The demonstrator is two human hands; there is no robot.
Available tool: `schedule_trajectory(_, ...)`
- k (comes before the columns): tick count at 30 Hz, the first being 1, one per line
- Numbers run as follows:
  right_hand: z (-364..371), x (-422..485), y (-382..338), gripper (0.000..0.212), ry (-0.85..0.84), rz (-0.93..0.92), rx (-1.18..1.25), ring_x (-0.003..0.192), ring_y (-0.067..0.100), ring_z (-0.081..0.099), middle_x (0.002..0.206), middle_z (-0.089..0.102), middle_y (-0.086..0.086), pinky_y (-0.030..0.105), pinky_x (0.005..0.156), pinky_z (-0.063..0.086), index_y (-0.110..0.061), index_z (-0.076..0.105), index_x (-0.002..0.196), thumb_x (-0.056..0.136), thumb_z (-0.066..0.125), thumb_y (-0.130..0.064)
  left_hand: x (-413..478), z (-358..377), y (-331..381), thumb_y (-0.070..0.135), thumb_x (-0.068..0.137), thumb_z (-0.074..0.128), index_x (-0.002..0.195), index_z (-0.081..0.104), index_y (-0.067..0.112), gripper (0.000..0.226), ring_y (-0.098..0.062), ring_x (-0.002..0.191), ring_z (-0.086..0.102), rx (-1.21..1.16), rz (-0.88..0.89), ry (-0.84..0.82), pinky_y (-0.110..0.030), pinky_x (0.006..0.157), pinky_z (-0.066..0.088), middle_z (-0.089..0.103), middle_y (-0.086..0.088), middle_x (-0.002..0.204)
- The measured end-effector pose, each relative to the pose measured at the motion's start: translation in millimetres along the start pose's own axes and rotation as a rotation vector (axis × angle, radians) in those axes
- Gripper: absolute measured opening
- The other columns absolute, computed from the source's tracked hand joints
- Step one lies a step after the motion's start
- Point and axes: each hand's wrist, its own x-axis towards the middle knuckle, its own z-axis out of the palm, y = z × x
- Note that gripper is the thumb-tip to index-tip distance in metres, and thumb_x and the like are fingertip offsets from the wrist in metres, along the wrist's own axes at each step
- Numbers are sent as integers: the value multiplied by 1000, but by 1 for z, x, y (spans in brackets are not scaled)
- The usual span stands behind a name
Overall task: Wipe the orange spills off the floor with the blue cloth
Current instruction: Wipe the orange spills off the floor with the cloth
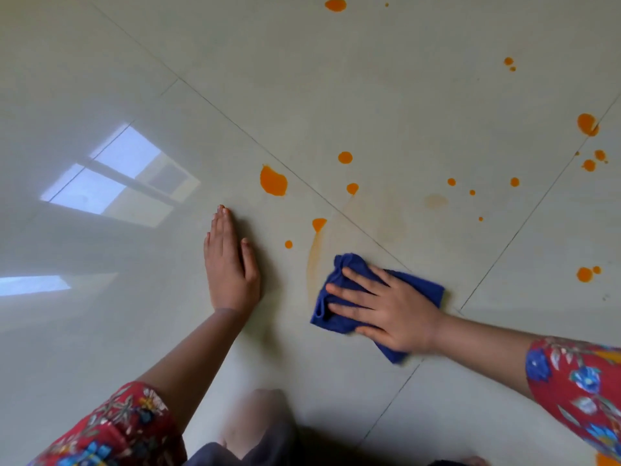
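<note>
Blue cloth (pixel 349 290) pressed flat under right hand (pixel 386 307), lower centre. Left hand (pixel 230 264) flat on floor (pixel 100 331), holding nothing. Faint smears wiped; most orange spills (pixel 273 181) remain.

One head-worn camera (wide-angle) looks steeply down at the floor (pixel 403 79). It sits near, facing slightly forward.

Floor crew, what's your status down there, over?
Right hand flat on blue cloth, left hand flat on floor. Many orange spills left. Nothing in the way.

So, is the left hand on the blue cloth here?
No, the left hand lies flat on the bare floor, while the right hand presses the blue cloth.
</note>
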Motion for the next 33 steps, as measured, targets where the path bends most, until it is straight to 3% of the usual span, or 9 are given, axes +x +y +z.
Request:
schedule_trajectory(2,1,-18,-20,57,0,30,31,149,28,13,161,18,-4,49,119,13,-29,30,151,98,43,-45,-1,0,0,18,97,32,150,27,4,55,-21,146,22,-8,-1,1,-31,121,10,27,-8,157)
schedule_trajectory(7,3,48,-39,50,-25,-167,84,148,27,18,158,27,-5,49,118,17,-29,40,147,99,37,-42,-1,1,-4,15,96,34,148,30,4,54,-24,145,26,-28,6,13,-32,120,11,30,-10,156)
schedule_trajectory(12,-14,71,29,53,76,440,-27,147,30,22,159,27,0,53,114,24,-25,39,148,98,35,-42,-2,-1,-1,14,96,35,149,29,5,53,-22,145,25,-60,-8,11,-33,121,13,29,-9,156)
schedule_trajectory(16,-3,40,-23,57,59,236,30,148,31,16,161,20,-1,53,116,20,-26,33,149,96,38,-45,-2,-2,0,14,95,36,148,30,4,54,-23,145,24,-28,10,-2,-31,120,11,30,-10,156)
schedule_trajectory(19,-5,91,-14,57,25,109,9,149,29,16,161,21,-3,51,119,15,-28,33,150,96,38,-46,0,-2,-1,15,94,37,148,31,3,56,-24,145,24,-11,16,-14,-32,119,12,30,-11,155)
schedule_trajectory(24,-12,105,32,56,113,561,-50,148,31,17,161,22,0,55,116,18,-25,34,150,98,35,-44,0,-3,4,19,95,39,148,33,8,54,-19,145,24,-5,-22,5,-31,120,14,31,-5,155)
schedule_trajectory(28,-5,93,-9,57,106,377,-34,148,32,18,160,23,0,53,116,15,-24,35,150,95,36,-43,27,-12,-2,15,88,44,141,47,14,53,-20,139,36,20,15,20,-33,116,24,42,-1,149)
schedule_trajectory(31,-9,158,-3,55,93,241,-10,148,28,19,160,25,-3,50,118,15,-27,33,150,98,31,-43,49,-21,-20,18,87,39,148,36,18,61,-16,146,21,194,7,-21,-38,119,14,28,1,157)
schedule_trajectory(33,-19,206,18,57,65,299,-21,148,28,20,159,26,-3,49,118,17,-27,34,150,96,24,-44,49,-22,-24,23,91,30,152,26,22,61,-12,148,12,268,-19,-52,-39,121,8,18,4,161)
